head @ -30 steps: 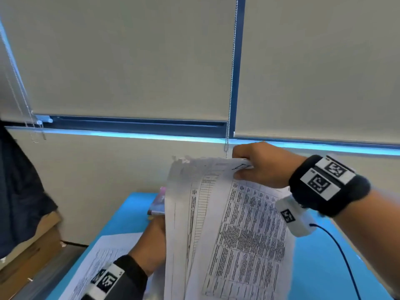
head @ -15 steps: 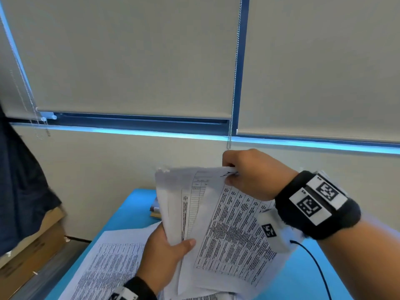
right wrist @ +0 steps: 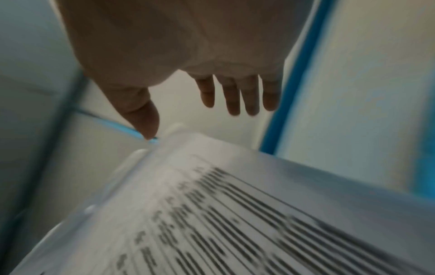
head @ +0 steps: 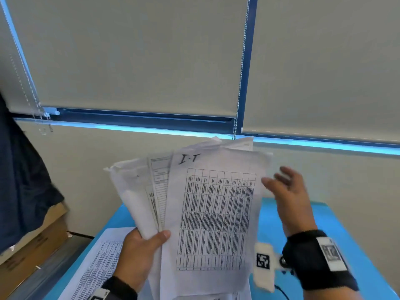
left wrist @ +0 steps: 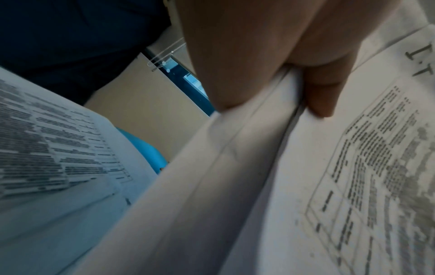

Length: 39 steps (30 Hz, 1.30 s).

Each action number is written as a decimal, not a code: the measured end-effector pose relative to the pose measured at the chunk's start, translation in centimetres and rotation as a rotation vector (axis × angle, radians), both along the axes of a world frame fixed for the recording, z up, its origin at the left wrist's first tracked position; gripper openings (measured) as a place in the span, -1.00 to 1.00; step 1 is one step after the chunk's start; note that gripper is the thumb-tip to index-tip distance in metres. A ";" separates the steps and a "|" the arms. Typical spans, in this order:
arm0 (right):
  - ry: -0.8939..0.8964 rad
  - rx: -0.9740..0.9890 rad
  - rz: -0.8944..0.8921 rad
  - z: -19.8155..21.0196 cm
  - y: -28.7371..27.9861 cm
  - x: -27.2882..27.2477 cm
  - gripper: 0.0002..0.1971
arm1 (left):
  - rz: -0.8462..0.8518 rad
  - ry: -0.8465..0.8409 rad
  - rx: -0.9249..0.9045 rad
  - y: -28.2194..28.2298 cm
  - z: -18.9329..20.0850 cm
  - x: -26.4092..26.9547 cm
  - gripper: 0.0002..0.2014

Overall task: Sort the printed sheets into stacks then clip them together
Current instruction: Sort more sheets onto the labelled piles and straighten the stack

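Note:
My left hand (head: 142, 247) grips a fanned bundle of printed sheets (head: 207, 213) by its lower left edge and holds it upright above the blue table (head: 307, 215). The front sheet carries a printed table and the handwritten mark "I-1". In the left wrist view the thumb (left wrist: 322, 93) presses on the front sheet (left wrist: 353, 167). My right hand (head: 285, 189) hovers just right of the bundle with fingers spread and holds nothing. The right wrist view shows those fingers (right wrist: 233, 96) straight above the top edge of the sheets (right wrist: 212, 204). Another printed sheet (head: 97, 265) lies flat on the table at lower left.
Behind the table are a beige wall and roller blinds with bead chains (head: 240, 83). A dark garment (head: 21, 180) hangs at the left above cardboard boxes (head: 32, 245). A black cable (head: 281, 293) runs from my right wrist.
My right hand has let go of the top of the bundle and moved to its right with open fingers. The left hand has raised and turned the sheets more upright.

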State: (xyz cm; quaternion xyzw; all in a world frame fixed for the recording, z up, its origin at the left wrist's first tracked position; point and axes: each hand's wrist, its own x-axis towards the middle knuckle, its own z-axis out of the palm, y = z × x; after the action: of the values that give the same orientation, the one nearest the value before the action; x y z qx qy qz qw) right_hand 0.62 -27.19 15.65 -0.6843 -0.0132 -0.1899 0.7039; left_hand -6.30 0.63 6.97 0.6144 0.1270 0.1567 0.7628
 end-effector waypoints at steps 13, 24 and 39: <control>0.004 -0.159 0.324 -5.2 5.2 -1.6 -0.82 | -0.004 -0.019 0.141 0.6 0.6 -0.4 -0.66; -0.028 -0.022 0.437 -6.6 5.4 -2.2 -0.87 | 0.070 -0.078 0.084 0.5 -1.8 0.1 -0.69; 0.125 0.904 0.359 -6.7 5.4 -0.7 -0.60 | -0.115 0.156 -0.393 0.8 -2.5 -0.2 -0.52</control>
State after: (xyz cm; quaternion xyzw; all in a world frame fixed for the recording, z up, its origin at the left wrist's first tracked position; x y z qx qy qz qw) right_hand -0.07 -21.81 8.95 -0.3073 -0.0049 -0.0111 0.9515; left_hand -6.49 1.42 4.50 0.4706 0.1783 0.0373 0.8634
